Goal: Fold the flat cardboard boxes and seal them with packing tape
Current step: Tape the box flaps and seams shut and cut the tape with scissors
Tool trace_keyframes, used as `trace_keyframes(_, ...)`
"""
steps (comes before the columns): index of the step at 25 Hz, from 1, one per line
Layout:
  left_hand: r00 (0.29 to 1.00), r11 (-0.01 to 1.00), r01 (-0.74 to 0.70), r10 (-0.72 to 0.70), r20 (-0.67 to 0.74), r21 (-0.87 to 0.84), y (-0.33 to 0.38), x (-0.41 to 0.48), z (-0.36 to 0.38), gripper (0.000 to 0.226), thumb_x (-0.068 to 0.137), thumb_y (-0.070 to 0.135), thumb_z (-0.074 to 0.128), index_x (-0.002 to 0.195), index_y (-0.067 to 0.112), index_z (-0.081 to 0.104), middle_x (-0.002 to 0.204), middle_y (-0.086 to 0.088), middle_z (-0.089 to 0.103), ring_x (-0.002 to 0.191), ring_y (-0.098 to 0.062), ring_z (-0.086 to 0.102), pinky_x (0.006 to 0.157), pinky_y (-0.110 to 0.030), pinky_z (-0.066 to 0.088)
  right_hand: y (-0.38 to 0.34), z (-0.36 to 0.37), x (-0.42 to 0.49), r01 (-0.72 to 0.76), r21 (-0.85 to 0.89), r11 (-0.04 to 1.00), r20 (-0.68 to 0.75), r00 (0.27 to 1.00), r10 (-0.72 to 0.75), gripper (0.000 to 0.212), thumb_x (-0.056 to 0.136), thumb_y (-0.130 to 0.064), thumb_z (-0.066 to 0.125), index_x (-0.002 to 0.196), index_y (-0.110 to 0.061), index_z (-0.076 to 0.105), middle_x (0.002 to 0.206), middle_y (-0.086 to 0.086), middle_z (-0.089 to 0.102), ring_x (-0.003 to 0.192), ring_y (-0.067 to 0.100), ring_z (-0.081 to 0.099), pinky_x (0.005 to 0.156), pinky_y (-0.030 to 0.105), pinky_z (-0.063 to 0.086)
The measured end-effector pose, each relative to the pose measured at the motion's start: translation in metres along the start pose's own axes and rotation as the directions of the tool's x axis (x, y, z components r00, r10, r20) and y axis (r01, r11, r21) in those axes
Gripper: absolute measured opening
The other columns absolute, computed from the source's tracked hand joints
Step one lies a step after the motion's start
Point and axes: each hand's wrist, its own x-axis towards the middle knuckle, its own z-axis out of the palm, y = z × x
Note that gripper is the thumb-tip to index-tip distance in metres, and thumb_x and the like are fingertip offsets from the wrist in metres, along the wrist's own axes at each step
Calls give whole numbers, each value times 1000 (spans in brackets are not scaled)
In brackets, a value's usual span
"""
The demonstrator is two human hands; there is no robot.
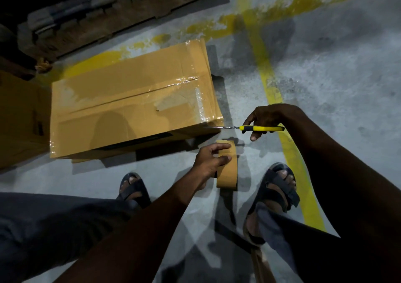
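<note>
A folded brown cardboard box (121, 100) lies on the concrete floor, its top seam covered with glossy clear tape. My left hand (209, 160) grips a wide roll of brown packing tape (227, 172), held upright just in front of the box's near right corner. My right hand (262, 121) holds yellow-handled scissors (260, 128) level, their thin metal blades pointing left and reaching the box's near right corner. The tape strip between roll and box is too hard to make out.
Another cardboard piece (19, 120) stands at the left edge. A dark wooden pallet (91, 16) lies behind the box. Yellow painted lines (271, 87) cross the grey floor. My sandalled feet (280, 185) sit just below the tape roll.
</note>
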Motion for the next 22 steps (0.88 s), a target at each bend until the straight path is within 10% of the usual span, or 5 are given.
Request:
trace_keyframes(6, 995, 980, -88, 77, 68, 177, 19, -16, -15, 40, 82, -5, 62, 115, 18, 69, 107, 6, 61, 91, -12, 55, 65, -24, 46, -7, 16, -7, -242, -435, 867, -176, 967, 182, 49, 61, -52, 87, 100, -27, 70, 99, -3, 67, 95, 23, 64, 83, 31, 52)
trace_keyframes(10, 983, 915, -157, 111, 143, 371, 52, -39, -40, 59, 74, -13, 55, 114, 28, 66, 107, 5, 60, 84, -17, 59, 64, -30, 49, 12, 45, -25, -423, -47, 905, -606, 732, 311, 60, 64, -71, 74, 85, -15, 70, 94, 12, 69, 90, 32, 66, 67, 30, 45)
trace_keyframes(13, 974, 857, -219, 163, 157, 467, 99, -54, -69, 63, 71, -14, 56, 110, 33, 66, 114, -6, 63, 73, -28, 62, 54, -35, 49, -14, 58, -43, -282, 304, 910, -755, 511, 411, 50, 78, -63, 65, 78, -13, 62, 97, 18, 69, 95, 37, 65, 71, 33, 47)
trace_keyframes(18, 909, 560, -328, 407, 92, 761, 190, -88, -123, 59, 72, -5, 59, 118, 31, 66, 130, -4, 60, 113, -23, 57, 72, -18, 41, -112, 50, -58, 45, 310, 950, -806, 542, 237, 44, 79, -33, 75, 114, -10, 62, 108, 23, 68, 103, 40, 63, 79, 38, 49)
trace_keyframes(22, 865, 528, -295, 502, -13, 797, 202, -89, -175, 52, 75, -1, 64, 118, 27, 67, 136, -8, 56, 127, -25, 49, 90, -22, 39, -181, 64, -33, 35, 119, 992, -884, 459, 90, 38, 89, -36, 62, 119, -14, 56, 106, 25, 65, 99, 44, 61, 76, 41, 48)
